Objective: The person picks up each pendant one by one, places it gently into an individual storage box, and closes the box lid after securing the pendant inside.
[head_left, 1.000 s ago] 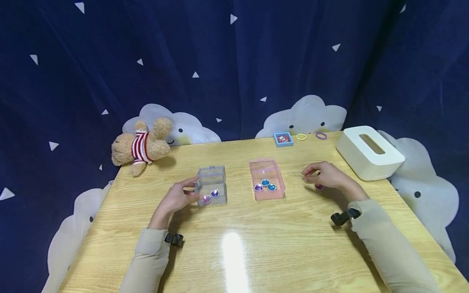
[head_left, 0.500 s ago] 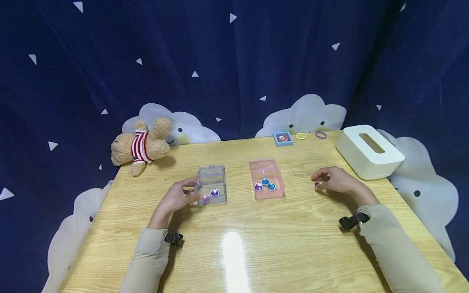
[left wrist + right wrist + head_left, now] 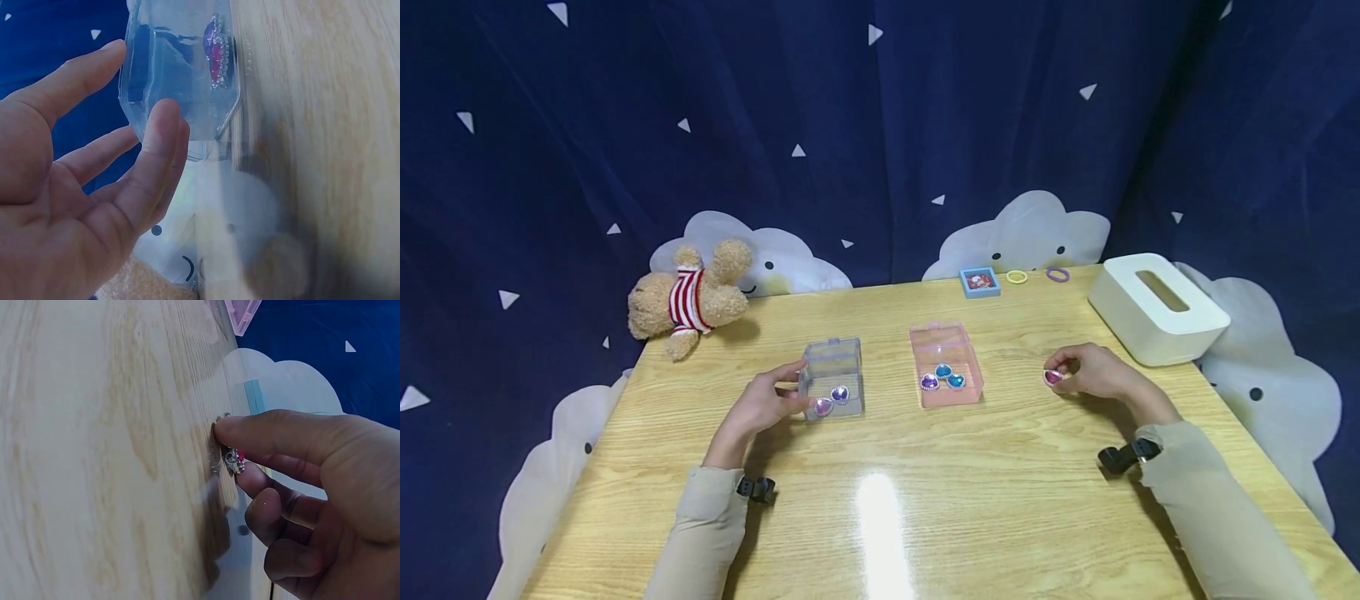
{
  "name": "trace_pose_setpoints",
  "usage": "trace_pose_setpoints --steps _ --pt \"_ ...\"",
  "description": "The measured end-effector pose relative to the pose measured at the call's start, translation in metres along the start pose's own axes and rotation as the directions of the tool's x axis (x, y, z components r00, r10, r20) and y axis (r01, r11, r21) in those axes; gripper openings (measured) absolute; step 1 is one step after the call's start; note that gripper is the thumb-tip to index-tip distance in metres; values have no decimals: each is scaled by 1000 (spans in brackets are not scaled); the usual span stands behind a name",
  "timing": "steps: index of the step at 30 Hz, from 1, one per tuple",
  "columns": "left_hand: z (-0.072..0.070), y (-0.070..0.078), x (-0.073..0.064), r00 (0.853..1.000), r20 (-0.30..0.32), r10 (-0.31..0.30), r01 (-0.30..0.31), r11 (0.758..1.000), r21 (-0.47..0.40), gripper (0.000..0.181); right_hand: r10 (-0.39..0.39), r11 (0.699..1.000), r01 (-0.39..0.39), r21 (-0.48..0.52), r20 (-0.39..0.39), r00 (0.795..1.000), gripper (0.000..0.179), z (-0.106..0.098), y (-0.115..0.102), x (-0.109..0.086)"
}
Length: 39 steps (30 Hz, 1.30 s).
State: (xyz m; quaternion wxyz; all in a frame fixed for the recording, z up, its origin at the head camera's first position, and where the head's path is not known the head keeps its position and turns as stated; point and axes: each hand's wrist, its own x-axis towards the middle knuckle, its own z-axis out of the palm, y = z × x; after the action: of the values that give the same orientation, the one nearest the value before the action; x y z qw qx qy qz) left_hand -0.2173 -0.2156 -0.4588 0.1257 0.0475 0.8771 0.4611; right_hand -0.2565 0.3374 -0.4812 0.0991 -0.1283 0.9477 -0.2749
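Note:
My left hand (image 3: pixel 765 402) is at the left side of a clear bluish box (image 3: pixel 834 360), its thumb and fairly straight fingers touching the wall. Inside that box lie a pink jewel (image 3: pixel 823 407) and a purple jewel (image 3: pixel 840 393). At the right, my right hand (image 3: pixel 1097 372) pinches a reddish-pink jewel (image 3: pixel 1053 377) with a silver beaded rim, close to the tabletop; in the right wrist view the fingers partly hide this jewel (image 3: pixel 236 460). Between the hands stands an open pink box (image 3: pixel 951 400) holding a purple jewel (image 3: pixel 929 382) and two blue jewels (image 3: pixel 943 371).
A teddy bear (image 3: pixel 692 300) in a striped shirt lies at the back left. Along the back edge are a small blue square frame (image 3: pixel 980 282), a yellow ring (image 3: pixel 1017 277) and a purple ring (image 3: pixel 1057 274). A white tissue box (image 3: pixel 1157 312) stands at the right.
My right hand has shifted rightward and slightly down, and its fingers have closed on the reddish-pink jewel. The left hand and both boxes stay where they were.

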Motion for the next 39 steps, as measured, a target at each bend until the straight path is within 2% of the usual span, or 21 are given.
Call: trace_pose_setpoints --steps 4,8,13,19,29,39 --pt "0 0 0 1000 0 4 -4 1000 9 76 -9 1000 9 -3 -11 1000 30 0 -1 2" --pt "-1 0 0 1000 1 2 -2 1000 12 77 -19 999 19 37 -21 1000 30 -2 -5 3" --pt "-1 2 0 1000 5 -3 3 1000 -4 76 -14 997 16 77 -29 999 31 -6 -20 5" --pt "-1 2 -1 1000 7 -6 6 1000 -24 76 0 997 3 74 -39 999 31 -12 -40 9" --pt "0 1 -2 1000 3 -3 3 1000 -20 75 -87 993 92 73 -67 994 32 -13 -75 22" --pt "-1 1 -1 1000 0 1 -1 1000 -11 74 -189 980 192 45 -67 980 26 -3 -113 45"
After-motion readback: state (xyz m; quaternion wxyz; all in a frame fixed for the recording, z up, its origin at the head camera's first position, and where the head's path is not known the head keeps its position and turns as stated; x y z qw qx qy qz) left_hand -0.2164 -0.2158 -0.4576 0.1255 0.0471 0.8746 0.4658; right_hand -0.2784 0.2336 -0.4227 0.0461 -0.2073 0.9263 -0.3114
